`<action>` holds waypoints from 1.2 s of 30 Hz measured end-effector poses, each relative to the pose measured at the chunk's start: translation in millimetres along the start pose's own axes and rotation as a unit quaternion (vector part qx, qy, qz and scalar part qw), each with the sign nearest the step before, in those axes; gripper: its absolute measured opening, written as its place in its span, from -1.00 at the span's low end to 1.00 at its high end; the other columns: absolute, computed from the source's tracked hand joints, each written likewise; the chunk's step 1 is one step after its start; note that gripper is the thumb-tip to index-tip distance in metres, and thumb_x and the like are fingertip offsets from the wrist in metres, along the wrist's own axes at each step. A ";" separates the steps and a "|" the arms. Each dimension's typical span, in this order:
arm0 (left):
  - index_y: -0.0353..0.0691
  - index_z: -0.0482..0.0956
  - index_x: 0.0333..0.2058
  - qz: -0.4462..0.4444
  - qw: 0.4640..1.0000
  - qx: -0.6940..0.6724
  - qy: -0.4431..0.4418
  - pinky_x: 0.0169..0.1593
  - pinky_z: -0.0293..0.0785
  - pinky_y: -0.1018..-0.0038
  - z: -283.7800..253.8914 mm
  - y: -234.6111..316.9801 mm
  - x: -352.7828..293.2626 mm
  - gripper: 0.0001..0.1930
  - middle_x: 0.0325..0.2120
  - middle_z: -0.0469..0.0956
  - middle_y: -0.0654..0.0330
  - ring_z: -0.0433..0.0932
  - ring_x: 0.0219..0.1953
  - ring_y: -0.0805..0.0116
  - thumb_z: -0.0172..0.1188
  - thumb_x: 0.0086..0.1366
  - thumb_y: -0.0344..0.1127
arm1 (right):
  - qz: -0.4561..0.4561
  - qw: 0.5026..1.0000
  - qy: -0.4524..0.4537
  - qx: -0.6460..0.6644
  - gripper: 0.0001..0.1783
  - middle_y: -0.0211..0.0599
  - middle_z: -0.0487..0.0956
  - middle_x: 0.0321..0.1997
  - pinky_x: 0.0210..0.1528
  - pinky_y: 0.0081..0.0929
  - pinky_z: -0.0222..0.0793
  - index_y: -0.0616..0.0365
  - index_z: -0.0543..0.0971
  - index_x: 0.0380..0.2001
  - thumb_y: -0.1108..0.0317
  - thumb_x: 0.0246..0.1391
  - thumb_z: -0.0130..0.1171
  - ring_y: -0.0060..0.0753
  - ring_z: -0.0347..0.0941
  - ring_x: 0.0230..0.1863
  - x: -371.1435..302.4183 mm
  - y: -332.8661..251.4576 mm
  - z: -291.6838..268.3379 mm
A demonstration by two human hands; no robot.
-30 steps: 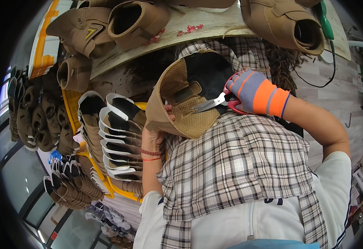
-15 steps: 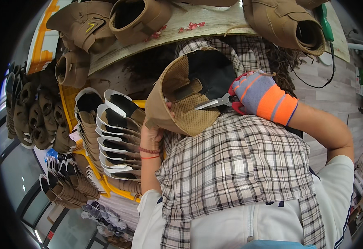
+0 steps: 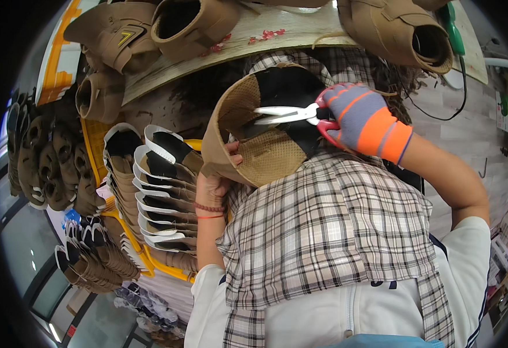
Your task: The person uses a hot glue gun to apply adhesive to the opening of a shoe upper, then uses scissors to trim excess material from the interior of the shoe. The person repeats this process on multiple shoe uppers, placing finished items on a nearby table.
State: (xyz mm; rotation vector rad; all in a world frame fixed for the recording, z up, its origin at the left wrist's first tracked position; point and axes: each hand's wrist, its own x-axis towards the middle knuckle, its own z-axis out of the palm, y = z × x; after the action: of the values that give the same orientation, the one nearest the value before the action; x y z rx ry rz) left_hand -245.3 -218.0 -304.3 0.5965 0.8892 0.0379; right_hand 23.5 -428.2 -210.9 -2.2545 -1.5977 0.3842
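Left hand [image 3: 214, 184] pinching the upper [image 3: 214, 148], right hand [image 3: 363, 120] clasping scissors [image 3: 308, 113], we could nick the lining [image 3: 272, 153] by slipping

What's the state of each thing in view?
Scissors, blades slightly parted
Shoe upper, spread open, lining showing
Left hand, bare, gripping the upper
Right hand, gloved, gripping the scissors
Stacked uppers, nested together
Brown shoes, laid on the tabletop
Green corded device, on or off unclear

gloved right hand [image 3: 359, 120] gripping red-handled scissors [image 3: 310, 113], bare left hand [image 3: 215, 182] holding brown shoe upper [image 3: 272, 155], stacked uppers [image 3: 170, 200] at left
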 end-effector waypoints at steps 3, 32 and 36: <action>-0.34 0.59 -0.17 -0.007 1.000 -0.026 0.002 -0.06 0.58 0.32 4.3 2.6 0.2 -0.59 -0.25 0.60 0.12 0.59 -0.18 0.23 0.38 -0.08 -0.66 | -0.019 0.989 -0.130 -0.073 -0.58 -0.17 0.61 -0.31 -0.01 -0.23 0.35 0.07 0.60 -0.26 0.10 -0.20 0.34 -0.13 0.52 -0.17 13.7 -17.2 4.0; -0.34 0.60 -0.15 -0.006 0.999 -0.050 0.003 -0.01 0.54 0.33 -6.7 -3.1 6.7 -0.60 -0.21 0.60 0.14 0.55 -0.12 0.25 0.31 -0.03 -0.71 | -0.052 0.963 -0.260 -0.038 -0.51 -0.18 0.65 -0.43 -0.35 -0.28 0.50 0.12 0.64 -0.29 -0.07 -0.13 0.26 -0.13 0.61 -0.37 49.9 -18.7 22.5; -0.35 0.60 -0.15 -0.007 0.999 -0.047 -0.003 0.00 0.54 0.32 2.2 -2.0 4.2 -0.63 -0.19 0.59 0.12 0.55 -0.12 0.23 0.29 -0.01 -0.70 | -0.041 0.961 -0.270 -0.041 -0.58 -0.19 0.65 -0.45 -0.35 -0.28 0.49 0.09 0.65 -0.31 -0.01 -0.11 0.23 -0.12 0.61 -0.38 49.5 -21.2 21.2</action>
State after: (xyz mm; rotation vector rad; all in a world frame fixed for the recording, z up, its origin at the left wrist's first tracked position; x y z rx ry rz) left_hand -241.4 -219.5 -307.2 0.5030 0.8800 0.0654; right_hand 12.9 -372.4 -221.8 -2.2538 -1.9843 0.9965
